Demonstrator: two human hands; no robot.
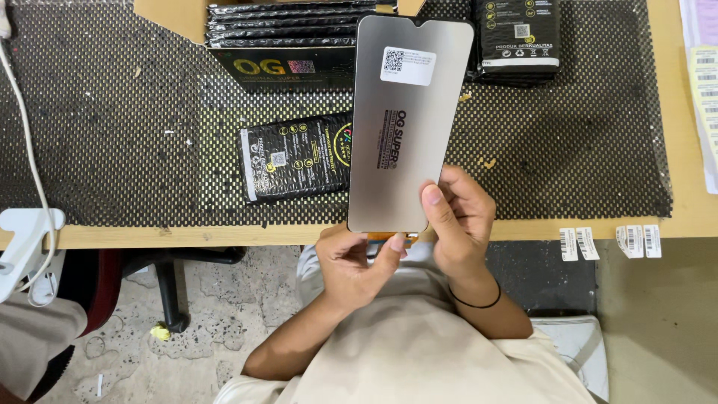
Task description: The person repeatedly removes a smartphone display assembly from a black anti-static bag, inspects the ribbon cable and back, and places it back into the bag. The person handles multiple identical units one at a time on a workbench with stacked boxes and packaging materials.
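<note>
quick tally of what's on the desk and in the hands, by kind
grey screen-protector sheet, held by left hand and right hand: 1
loose black bubble pouch on the mesh mat: 1
black pouch stacks, in the box and at top right: 2
barcode stickers on the desk edge: 4
total: 8

The left hand [351, 262] and right hand [460, 224] are side by side at the near edge of the table [224, 236], under a flat panel [407, 127]. A padded pouch [295, 155] lies on the mat [112, 135] just left of the panel. A box of pouches [288, 37] sits farther back, and a stack of pouches [520, 37] sits back right.
</note>
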